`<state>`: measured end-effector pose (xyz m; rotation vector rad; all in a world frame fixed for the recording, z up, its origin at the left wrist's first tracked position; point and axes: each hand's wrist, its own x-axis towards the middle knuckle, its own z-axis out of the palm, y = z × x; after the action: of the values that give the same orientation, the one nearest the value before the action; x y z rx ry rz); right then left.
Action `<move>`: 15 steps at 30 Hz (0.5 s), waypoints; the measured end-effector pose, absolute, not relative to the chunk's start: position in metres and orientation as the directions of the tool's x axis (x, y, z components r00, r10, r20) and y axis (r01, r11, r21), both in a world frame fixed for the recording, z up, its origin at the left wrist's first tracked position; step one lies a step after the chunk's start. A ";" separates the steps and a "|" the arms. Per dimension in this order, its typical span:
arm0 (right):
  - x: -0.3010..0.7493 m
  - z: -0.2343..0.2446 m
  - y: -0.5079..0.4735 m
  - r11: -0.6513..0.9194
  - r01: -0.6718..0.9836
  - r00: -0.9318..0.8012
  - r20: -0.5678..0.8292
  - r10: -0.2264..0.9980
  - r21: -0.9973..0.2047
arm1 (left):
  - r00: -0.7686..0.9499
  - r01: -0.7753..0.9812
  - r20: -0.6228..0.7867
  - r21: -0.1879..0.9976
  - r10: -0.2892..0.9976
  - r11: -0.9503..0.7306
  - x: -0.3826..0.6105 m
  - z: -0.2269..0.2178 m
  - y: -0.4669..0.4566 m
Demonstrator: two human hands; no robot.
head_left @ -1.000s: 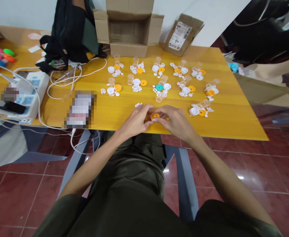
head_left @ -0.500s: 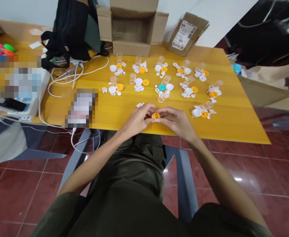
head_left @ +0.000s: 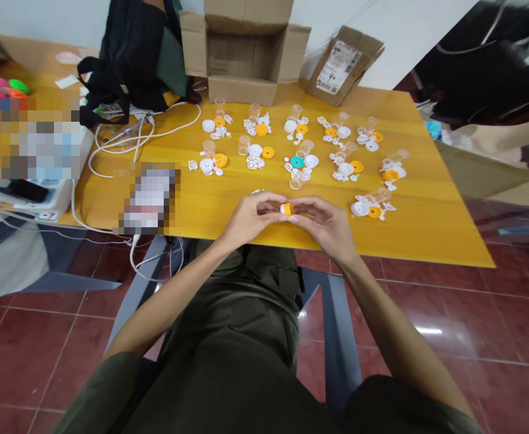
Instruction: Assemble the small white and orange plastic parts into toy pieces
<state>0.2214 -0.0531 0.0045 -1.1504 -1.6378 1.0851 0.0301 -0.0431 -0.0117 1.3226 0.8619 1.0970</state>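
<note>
A small round orange-and-white plastic cap [head_left: 287, 209] is pinched upright between both hands, just above the table's front edge. My left hand [head_left: 254, 216] grips its white side with thumb and fingertips. On the orange side, the thumb and fingers of my right hand [head_left: 328, 224] close around it. Behind my left fingers a white openwork piece [head_left: 258, 191] lies mostly hidden. Nearest to my right hand is a cluster with a white round cap [head_left: 359, 208], an orange disc [head_left: 375, 212] and a clear plastic cylinder [head_left: 379, 196].
Several similar part clusters lie in rows across the yellow table [head_left: 431, 229], one with a teal disc [head_left: 297, 161]. An open cardboard box [head_left: 243, 90] and a paper parcel [head_left: 343, 66] stand behind. To the left are a phone [head_left: 150, 196], white cables [head_left: 167, 125] and a black bag [head_left: 131, 54].
The cap between my fingers has turned, so its white side now faces left and its orange side right. My left hand covers more of the white openwork piece.
</note>
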 end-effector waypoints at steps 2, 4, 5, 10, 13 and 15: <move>0.221 0.005 -0.054 0.222 0.236 -0.206 0.175 0.963 -0.946 | 0.280 -0.163 0.093 0.985 0.955 -0.048 0.032 -0.009 -0.046; 0.220 0.006 -0.055 0.254 0.225 -0.188 0.214 0.959 -0.941 | 0.266 -0.196 0.077 0.980 0.961 -0.025 0.035 -0.007 -0.049; 0.219 0.007 -0.056 0.278 0.220 -0.182 0.240 0.953 -0.935 | 0.252 -0.215 0.070 0.976 0.965 -0.014 0.036 -0.007 -0.050; 0.217 0.011 -0.059 0.352 0.291 -0.189 0.307 0.933 -0.890 | 0.206 -0.283 0.027 0.958 0.978 0.033 0.039 -0.008 -0.054; 0.216 0.015 -0.060 0.358 0.333 -0.187 0.311 0.932 -0.872 | 0.213 -0.289 -0.001 0.955 0.977 0.064 0.038 -0.009 -0.053; 0.217 0.018 -0.061 0.375 0.352 -0.205 0.320 0.925 -0.857 | 0.215 -0.293 -0.008 0.953 0.977 0.073 0.037 -0.009 -0.053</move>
<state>0.2167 -0.0612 0.0178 -1.1272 -1.7501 0.8125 0.0368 -0.0531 -0.0086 1.0493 0.8534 1.1529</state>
